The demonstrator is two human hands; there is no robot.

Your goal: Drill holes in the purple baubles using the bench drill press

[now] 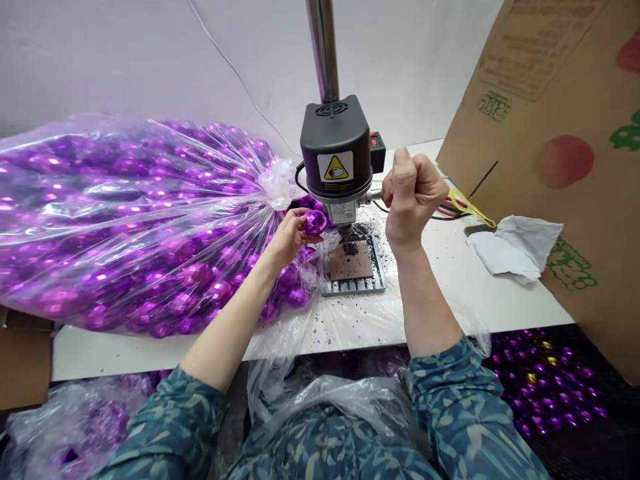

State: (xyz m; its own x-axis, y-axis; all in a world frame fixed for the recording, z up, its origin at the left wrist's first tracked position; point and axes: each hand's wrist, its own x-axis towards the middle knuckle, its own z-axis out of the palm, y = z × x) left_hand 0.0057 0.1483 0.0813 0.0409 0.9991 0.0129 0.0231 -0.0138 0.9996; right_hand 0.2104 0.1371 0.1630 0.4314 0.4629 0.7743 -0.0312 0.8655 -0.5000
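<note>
Between the fingertips of my left hand [287, 239] is a shiny purple faceted ball [315, 222], just left of the lower part of a black bench drill press [336, 150]. My closed right hand [414, 193] grips the press's lever [373, 195] on the right side, thumb pointing up; the fingers hide the lever's end. Below the drill head, a brown board [352, 261] lies on the slotted metal base [345, 287], with dark shavings scattered over both. The ball is held above and left of the board, apart from it.
A large tied clear bag [150, 227] of purple balls fills the left of the white table [440, 293]. On the right are crumpled white paper [515, 250], a yellow-handled tool [473, 208] and a tall cardboard box [560, 120]. More balls [545, 380] lie below the table's edge.
</note>
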